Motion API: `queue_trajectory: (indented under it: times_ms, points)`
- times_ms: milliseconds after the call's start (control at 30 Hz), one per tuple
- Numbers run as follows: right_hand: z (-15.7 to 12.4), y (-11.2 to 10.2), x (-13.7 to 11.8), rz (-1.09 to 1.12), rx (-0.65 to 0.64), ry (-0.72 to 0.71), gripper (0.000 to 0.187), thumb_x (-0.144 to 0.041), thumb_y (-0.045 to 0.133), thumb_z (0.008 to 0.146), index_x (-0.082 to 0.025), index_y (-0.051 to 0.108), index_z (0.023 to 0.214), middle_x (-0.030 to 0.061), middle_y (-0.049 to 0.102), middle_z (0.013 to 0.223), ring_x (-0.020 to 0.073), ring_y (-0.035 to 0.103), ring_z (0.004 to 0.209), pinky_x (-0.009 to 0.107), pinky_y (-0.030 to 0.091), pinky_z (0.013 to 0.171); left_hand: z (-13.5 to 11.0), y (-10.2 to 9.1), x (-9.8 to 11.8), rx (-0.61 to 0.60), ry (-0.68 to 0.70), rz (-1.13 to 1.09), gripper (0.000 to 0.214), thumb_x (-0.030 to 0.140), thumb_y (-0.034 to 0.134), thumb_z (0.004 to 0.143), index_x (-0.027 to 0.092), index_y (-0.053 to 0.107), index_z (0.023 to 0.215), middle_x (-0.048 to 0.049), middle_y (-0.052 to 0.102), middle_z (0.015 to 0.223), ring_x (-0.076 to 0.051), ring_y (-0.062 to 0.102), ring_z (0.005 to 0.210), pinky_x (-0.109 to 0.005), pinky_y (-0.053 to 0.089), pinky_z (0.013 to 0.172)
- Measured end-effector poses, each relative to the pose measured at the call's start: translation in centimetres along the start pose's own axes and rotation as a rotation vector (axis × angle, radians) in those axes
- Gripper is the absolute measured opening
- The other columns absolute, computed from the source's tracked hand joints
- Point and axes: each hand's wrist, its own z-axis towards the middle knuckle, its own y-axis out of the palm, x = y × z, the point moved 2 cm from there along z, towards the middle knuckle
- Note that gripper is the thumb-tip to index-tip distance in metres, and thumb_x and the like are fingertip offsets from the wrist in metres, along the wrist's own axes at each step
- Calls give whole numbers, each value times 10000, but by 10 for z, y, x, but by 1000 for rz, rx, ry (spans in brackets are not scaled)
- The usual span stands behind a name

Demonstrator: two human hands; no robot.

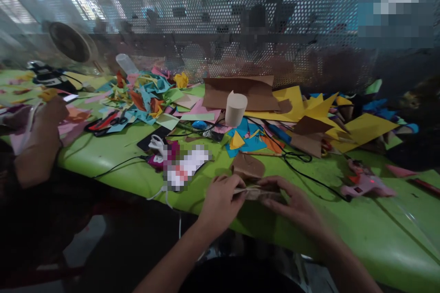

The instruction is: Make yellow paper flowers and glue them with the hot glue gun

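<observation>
Here's the creased paper strip [255,192], stretched between both hands over the near edge of the tabletop [388,238]! Creases are in, so some shaping looks done; it's in hand, not set down, so I'd judge the handling unfinished. Left hand [222,203]: fingers pinching one end, wrist bent inward. Right hand [297,201]: fingers curled on the other end, thumb side low, forearm slanting in from lower right. Just beyond sits a bent brown paper piece [247,166]; whether it joins the strip, I can't tell. Farther out, a pale cylinder [236,109] stands upright before a yellow sheet [292,98].
</observation>
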Motion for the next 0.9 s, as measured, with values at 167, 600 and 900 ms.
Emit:
queue_trajectory:
  times_ms: [167,600,900]
  points:
    - [0,0,2,-29,3,29,161,-340,674,837,-242,734,949,46,762,913,240,712,865,352,561,785,7,-6,3,40,39,-80,73,161,685,847,209,632,835,11,694,833,-194,612,848,-329,439,781]
    - [8,-25,19,246,273,134,322,-502,759,759,-216,705,897,41,727,839,220,674,786,326,547,705,41,0,-29,-48,82,215,415,173,714,777,243,614,1173,-61,651,1204,-300,523,1200,-463,415,993]
    - [24,-13,-2,326,63,67,309,-521,747,774,-226,672,826,93,714,1173,290,668,1053,423,542,887,54,-17,5,36,159,-110,287,179,736,702,206,647,974,-51,705,1028,-257,625,997,-378,462,887]
